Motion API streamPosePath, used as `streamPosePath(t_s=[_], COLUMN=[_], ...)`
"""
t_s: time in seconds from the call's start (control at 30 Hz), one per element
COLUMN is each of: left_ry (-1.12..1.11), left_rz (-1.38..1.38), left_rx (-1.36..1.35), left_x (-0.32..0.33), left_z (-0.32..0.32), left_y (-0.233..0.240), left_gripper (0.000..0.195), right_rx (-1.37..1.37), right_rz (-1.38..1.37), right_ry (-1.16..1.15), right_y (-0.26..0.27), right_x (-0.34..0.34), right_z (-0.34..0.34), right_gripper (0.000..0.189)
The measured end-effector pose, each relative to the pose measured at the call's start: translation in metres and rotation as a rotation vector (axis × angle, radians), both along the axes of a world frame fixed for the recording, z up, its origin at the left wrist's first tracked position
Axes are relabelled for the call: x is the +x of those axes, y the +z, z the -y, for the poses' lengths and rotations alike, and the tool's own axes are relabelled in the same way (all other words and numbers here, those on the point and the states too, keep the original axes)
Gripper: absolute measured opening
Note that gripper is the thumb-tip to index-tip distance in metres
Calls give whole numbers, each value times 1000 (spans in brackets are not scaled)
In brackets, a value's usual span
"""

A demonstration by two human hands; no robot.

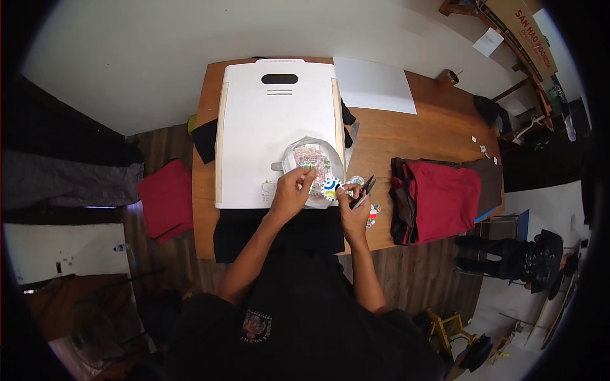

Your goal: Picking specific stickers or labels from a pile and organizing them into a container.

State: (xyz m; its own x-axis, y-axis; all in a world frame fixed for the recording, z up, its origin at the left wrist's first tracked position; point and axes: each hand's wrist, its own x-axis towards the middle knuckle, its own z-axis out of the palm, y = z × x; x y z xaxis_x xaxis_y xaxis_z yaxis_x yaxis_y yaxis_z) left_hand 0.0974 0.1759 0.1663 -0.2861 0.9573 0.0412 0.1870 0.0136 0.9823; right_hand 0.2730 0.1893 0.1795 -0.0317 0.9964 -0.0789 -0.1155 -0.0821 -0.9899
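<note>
A clear plastic bag (290, 159) holding many small printed scraps lies open on the white lid (257, 128) of a machine that resembles a heat press. Over the bag's mouth is my left hand (290, 193), thumb and fingertips pinched together; whether something small is between them cannot be made out. My right hand (356, 216) grips dark-bladed scissors (364, 191) with the blades pointing up and away. That same hand pinches a round sticker (330, 189) with a notched edge and blue and green arcs, at the bag's right side. Black fabric (281, 233) hangs out below the lid.
More cut stickers (373, 216) lie on the wooden table (381, 143) by my right hand. Folded red and brown cloth (441, 202) is stacked to the right. A white sheet (376, 85) lies at the back. Red fabric (167, 200) sits left of the table. Another person (519, 259) stands at far right.
</note>
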Motion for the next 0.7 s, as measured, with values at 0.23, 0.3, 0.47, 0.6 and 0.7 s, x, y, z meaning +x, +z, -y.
streamPosePath(t_s=[0.23, 0.3, 0.47, 0.6, 0.7], left_ry=[-64, -115, -183, -45, 53], left_rz=[166, 325, 250, 425, 436], left_rx=[155, 158, 196, 167, 230], left_x=[3, 11, 6, 10, 8], left_z=[8, 14, 23, 24, 26], left_y=[18, 27, 18, 51, 68], left_gripper=[27, 28, 22, 28, 31], right_rx=[29, 20, 141, -42, -54], right_rz=[40, 55, 66, -210, -145], right_ry=[-4, 36, 115, 283, 390], right_y=[15, 18, 39, 38, 38], right_x=[-5, -8, -16, -7, -8], right_z=[-2, -3, -1, 1, 14], right_gripper=[38, 38, 27, 31, 32])
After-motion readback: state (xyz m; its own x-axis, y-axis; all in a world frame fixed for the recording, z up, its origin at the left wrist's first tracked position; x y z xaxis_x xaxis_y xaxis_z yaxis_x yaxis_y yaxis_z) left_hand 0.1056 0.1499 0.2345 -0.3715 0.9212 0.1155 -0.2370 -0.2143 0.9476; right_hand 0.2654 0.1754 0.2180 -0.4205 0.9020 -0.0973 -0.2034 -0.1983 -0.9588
